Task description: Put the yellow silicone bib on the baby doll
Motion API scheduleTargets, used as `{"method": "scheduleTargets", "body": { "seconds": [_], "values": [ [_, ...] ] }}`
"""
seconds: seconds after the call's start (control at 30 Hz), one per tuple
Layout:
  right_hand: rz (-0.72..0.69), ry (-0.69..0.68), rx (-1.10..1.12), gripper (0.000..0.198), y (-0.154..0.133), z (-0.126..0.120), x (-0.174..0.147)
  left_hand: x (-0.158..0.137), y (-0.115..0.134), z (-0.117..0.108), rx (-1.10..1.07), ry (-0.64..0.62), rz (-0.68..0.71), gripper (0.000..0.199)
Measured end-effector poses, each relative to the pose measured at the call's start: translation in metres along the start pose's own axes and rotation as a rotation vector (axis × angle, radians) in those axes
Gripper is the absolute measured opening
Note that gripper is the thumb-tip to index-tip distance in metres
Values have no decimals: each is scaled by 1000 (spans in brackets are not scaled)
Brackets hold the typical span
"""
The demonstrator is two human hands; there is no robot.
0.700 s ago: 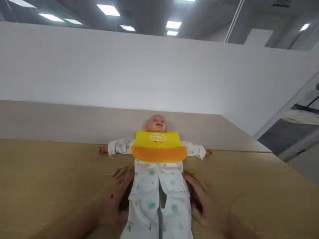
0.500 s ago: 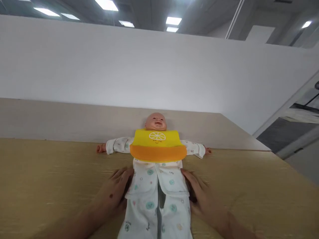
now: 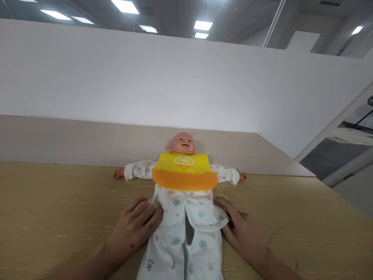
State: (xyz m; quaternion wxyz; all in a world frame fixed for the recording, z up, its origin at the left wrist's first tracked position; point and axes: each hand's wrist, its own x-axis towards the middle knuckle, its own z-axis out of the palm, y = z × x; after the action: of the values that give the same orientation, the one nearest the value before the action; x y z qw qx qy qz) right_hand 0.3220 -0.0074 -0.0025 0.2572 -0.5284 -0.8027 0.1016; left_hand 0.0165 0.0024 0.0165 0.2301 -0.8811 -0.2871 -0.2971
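Note:
A baby doll (image 3: 182, 142) lies on its back with both arms stretched sideways. Over its chest is a yellow bib (image 3: 169, 161) with an orange lower pocket and a white citrus print. Below the bib shows a white patterned jacket (image 3: 201, 206), parted at the front over matching trousers (image 3: 171, 256). At the jacket's left side my left hand (image 3: 138, 221) is closed on the fabric, fingers curled. My right hand (image 3: 237, 223) pinches the jacket's right edge and holds its lower corner away from the trousers.
The wooden tabletop (image 3: 67, 217) carries the doll's body, while its head rests by a pale board (image 3: 87, 140) at the back. A white partition (image 3: 131, 77) rises behind. The table's right edge slopes away toward grey flooring.
My hands lay along the doll's sides before. Now both have closed on the jacket's sides, and its right lower corner is pulled outward. The doll has stayed in place.

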Motion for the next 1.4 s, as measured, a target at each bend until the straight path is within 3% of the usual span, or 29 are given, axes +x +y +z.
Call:
{"method": "scheduleTargets", "body": {
  "seconds": [0.17,0.37,0.5,0.77,0.87,1.07,1.27,1.4],
  "values": [
    [-59,-26,14,38,1,-1,-1,-8,-1,3,-12,-82,-87,23],
    [-93,-80,50,45,0,0,-2,-22,-5,10,-123,-244,-368,56],
    [-69,-102,85,45,3,1,-2,-20,-11,7,-240,-412,-434,66],
    [-57,-91,81,50,5,-1,0,-9,-16,-8,-362,-659,-531,60],
    [-54,-121,60,52,2,-3,0,-9,-15,-8,-322,-622,-480,64],
    [-191,-32,-22,62,-4,-2,-4,-22,-10,5,-297,-343,-375,67],
    [-278,61,-28,60,-7,-3,-4,-24,-4,10,-343,-298,-424,65],
    [-350,193,-47,54,-14,-9,-9,-23,-1,9,-383,-300,-478,63]
  ]
}}
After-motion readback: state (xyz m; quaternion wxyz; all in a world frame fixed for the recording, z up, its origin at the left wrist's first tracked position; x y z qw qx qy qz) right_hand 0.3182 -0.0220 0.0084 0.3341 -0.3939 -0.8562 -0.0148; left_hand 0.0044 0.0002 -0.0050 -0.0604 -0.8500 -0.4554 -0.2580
